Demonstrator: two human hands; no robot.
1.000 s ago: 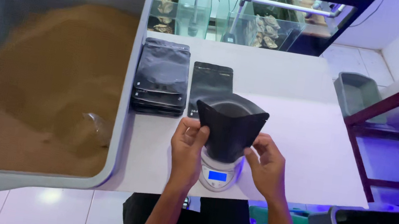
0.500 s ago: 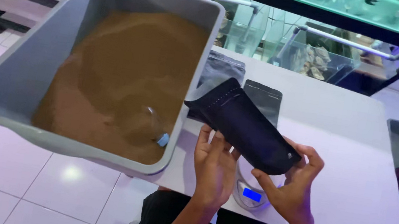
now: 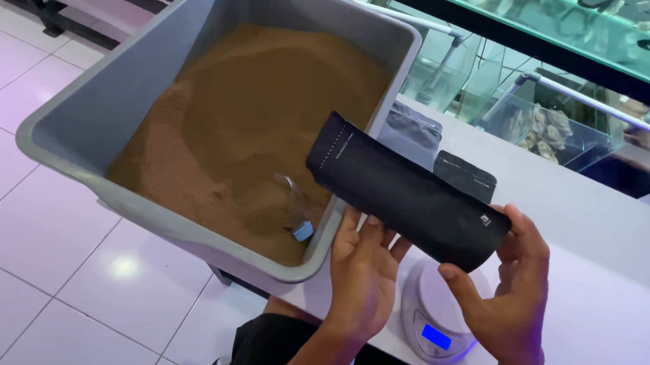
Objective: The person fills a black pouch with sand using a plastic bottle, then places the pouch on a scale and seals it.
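Head view: left hand (image 3: 363, 274) and right hand (image 3: 507, 297) grip black pouch (image 3: 405, 193), hiding part of scale (image 3: 434, 315).

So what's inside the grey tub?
The grey tub holds brown powder, with a clear scoop half sunk in it near the front corner. The tub's bottom is covered by the powder; the scoop's bowl is partly buried.

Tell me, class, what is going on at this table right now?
A person holds a black pouch on its side in both hands, left hand beneath it, right hand at its end. It hangs above a small white scale and reaches over the rim of a grey tub of brown powder, where a clear scoop lies half buried. More black pouches lie on the white table.
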